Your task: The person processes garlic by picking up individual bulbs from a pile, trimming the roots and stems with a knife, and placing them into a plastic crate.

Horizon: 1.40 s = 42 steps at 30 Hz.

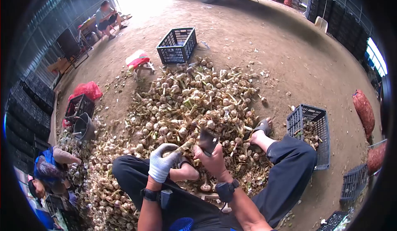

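Note:
My left hand, in a white striped glove, is closed around a garlic bulb whose stem points up and to the right. My bare right hand grips a dark tool, blurred, just right of the stem; its exact shape cannot be made out. Both hands are between my knees, above a large heap of garlic with stems and dry leaves.
Ahead stands a black crate; another crate with garlic scraps is beside my right knee. A bucket and a co-worker are at left. Another person sits far back. Filled red sacks lie right.

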Each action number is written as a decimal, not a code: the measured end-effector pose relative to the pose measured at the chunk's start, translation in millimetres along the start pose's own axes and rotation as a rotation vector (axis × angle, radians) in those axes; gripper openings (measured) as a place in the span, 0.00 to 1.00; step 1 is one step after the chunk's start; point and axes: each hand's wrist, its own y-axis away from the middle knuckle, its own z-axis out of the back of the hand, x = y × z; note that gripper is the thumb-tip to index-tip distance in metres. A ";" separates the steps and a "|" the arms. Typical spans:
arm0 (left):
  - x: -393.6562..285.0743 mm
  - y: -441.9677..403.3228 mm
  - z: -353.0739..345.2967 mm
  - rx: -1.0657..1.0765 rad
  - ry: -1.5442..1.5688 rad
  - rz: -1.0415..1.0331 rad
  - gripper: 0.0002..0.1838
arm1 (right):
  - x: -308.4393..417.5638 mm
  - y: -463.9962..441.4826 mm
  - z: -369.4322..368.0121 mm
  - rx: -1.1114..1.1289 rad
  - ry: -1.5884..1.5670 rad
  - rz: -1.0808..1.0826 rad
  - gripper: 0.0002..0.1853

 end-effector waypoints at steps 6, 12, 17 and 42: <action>-4.3 4.7 3.0 0.085 0.203 0.165 0.10 | -18.0 -0.2 -4.8 0.052 0.571 0.496 0.09; -14.8 7.5 9.2 0.140 0.267 0.155 0.10 | -126.2 -1.4 20.4 0.065 0.961 0.177 0.10; 23.6 17.2 48.3 -0.119 0.950 0.008 0.13 | -166.5 5.7 47.9 -0.180 0.975 -0.098 0.13; -2.5 23.4 75.4 -0.302 1.158 -0.202 0.37 | -172.5 -170.1 88.8 -0.176 1.582 -0.058 0.12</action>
